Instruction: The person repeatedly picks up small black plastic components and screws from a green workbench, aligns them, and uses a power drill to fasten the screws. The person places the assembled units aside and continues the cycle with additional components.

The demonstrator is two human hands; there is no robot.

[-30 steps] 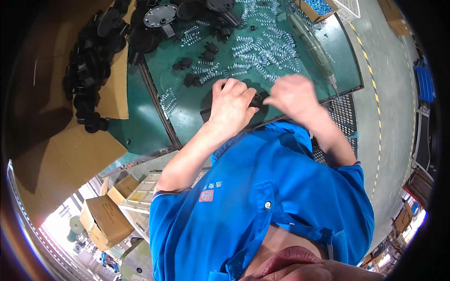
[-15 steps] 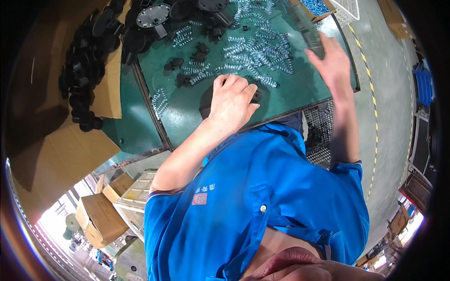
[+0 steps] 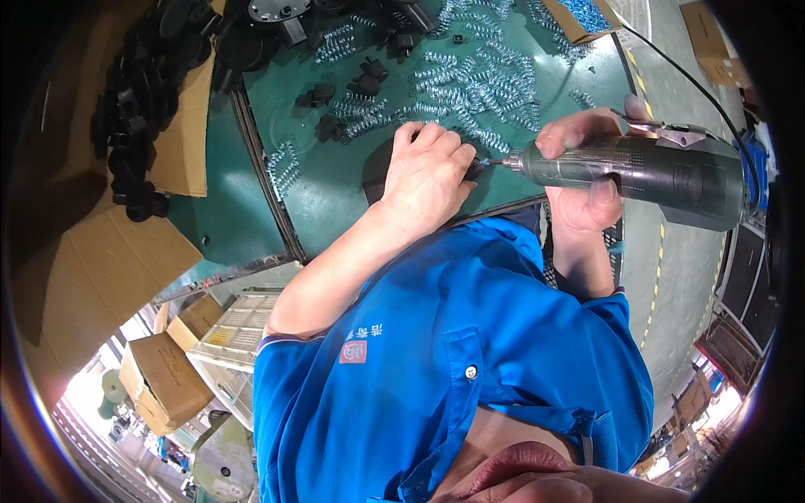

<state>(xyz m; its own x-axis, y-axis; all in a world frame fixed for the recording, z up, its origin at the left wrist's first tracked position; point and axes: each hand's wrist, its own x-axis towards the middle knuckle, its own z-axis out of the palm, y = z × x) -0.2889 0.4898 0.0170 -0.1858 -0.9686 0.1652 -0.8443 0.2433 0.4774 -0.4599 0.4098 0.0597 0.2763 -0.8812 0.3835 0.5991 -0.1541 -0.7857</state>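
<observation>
My left hand [image 3: 426, 172] is closed over a black plastic part [image 3: 377, 174] near the front edge of the green table, and it hides most of that part. In my right hand [image 3: 583, 205] is a dark electric screwdriver [image 3: 671, 178], lying nearly level with its bit pointing left. The bit's tip meets the part's right end, beside my left fingers, where a small bluish screw seems to sit. Just beyond my left hand lies a large heap of shiny coil springs [image 3: 478, 88].
Small black plastic pieces [image 3: 366, 82] lie left of the springs. Round black parts [image 3: 281, 10] stand at the back. A carton [image 3: 579, 33] of blue screws is at the far right corner. The screwdriver's black cable [image 3: 704, 88] arcs along the right. An open cardboard box [image 3: 109, 277] stands left.
My right hand, empty-looking near a blurred object before, now grips the electric screwdriver and has brought it down to the part. My left hand has stayed on the black part.
</observation>
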